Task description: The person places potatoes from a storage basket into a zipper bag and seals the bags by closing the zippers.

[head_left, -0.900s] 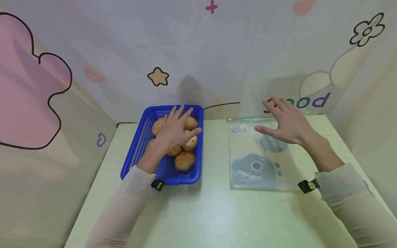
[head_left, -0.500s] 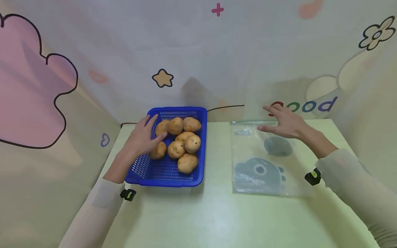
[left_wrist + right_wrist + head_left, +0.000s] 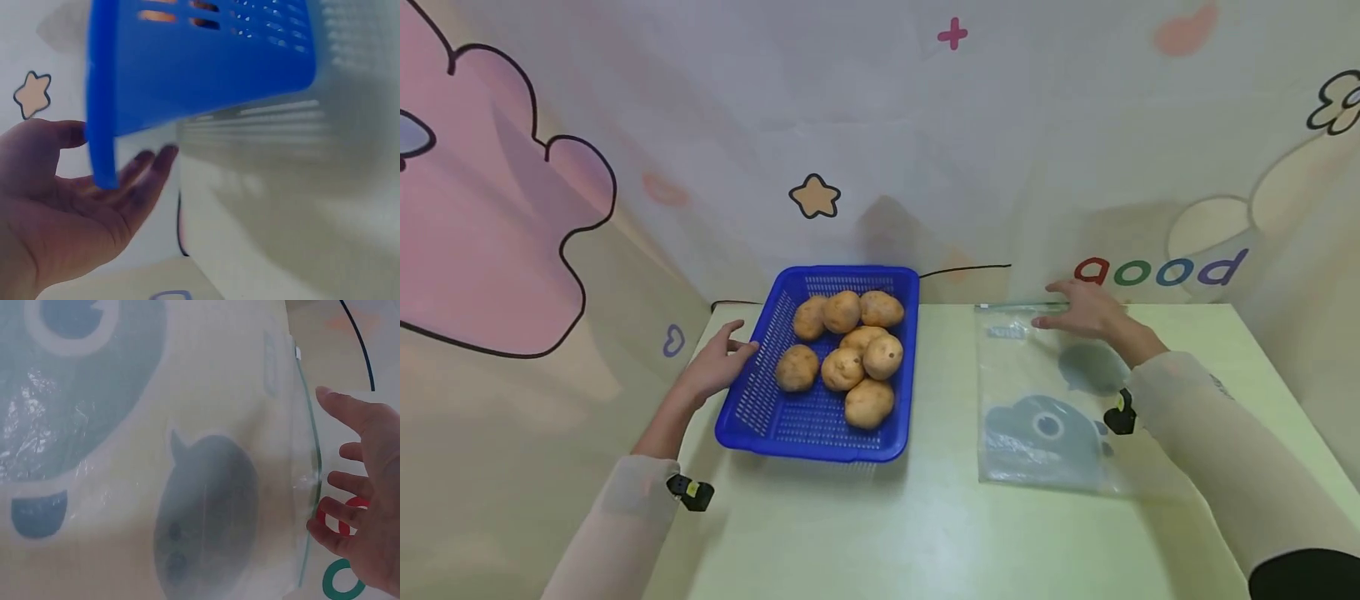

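A blue plastic basket [image 3: 812, 442] with several potatoes [image 3: 842, 368] stands at the left of the table. At its left side is my left hand [image 3: 718, 367], thumb at the rim and fingers loosely spread outside the wall. In the left wrist view those fingers [image 3: 147, 181] reach below the rim [image 3: 103, 94] and do not close round it. To the right lies a flat clear zip bag [image 3: 1045, 442] with a blue-grey animal print. Over its top zip edge my right hand [image 3: 1086, 312] hovers, fingers apart and holding nothing, as the right wrist view also shows.
A pale table [image 3: 880, 533] carries both things. Behind it hangs a printed cloth backdrop [image 3: 880, 142] with a star, a heart and coloured letters, close to the basket and bag. Cloth also rises at the left and right sides.
My left hand has moved from above the potatoes, left and down to the basket's outer left rim. My right hand has come lower toward the bag's top edge. The head view has shifted slightly.
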`<action>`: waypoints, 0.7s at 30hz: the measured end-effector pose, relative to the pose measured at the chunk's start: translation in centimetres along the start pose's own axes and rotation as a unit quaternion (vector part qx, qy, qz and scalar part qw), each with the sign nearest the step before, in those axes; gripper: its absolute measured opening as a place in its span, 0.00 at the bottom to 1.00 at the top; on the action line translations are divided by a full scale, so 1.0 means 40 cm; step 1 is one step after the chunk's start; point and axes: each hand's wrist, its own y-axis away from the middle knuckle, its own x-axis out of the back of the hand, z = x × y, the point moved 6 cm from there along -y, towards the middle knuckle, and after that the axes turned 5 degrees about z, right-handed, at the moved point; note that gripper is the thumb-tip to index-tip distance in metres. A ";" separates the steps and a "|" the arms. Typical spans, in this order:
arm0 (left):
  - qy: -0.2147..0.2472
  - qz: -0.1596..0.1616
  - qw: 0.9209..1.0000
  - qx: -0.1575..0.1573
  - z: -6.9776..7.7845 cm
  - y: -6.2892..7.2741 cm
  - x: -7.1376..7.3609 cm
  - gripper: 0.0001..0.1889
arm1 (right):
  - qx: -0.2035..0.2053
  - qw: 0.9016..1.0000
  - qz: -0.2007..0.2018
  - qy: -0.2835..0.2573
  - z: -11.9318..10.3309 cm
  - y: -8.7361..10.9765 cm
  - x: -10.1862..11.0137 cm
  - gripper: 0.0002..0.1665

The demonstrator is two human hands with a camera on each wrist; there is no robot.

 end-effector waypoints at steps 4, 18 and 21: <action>0.073 -0.028 0.997 0.024 -0.021 -0.001 -0.019 0.34 | -0.016 1.000 -0.006 -0.012 0.021 -0.009 -0.022 0.49; 0.108 -0.031 0.993 0.027 -0.047 -0.003 -0.028 0.33 | -0.034 0.998 0.041 -0.022 0.065 -0.002 -0.070 0.13; 0.108 -0.028 0.993 0.028 -0.054 -0.002 -0.024 0.33 | -0.038 0.998 0.042 -0.023 0.069 -0.007 -0.080 0.10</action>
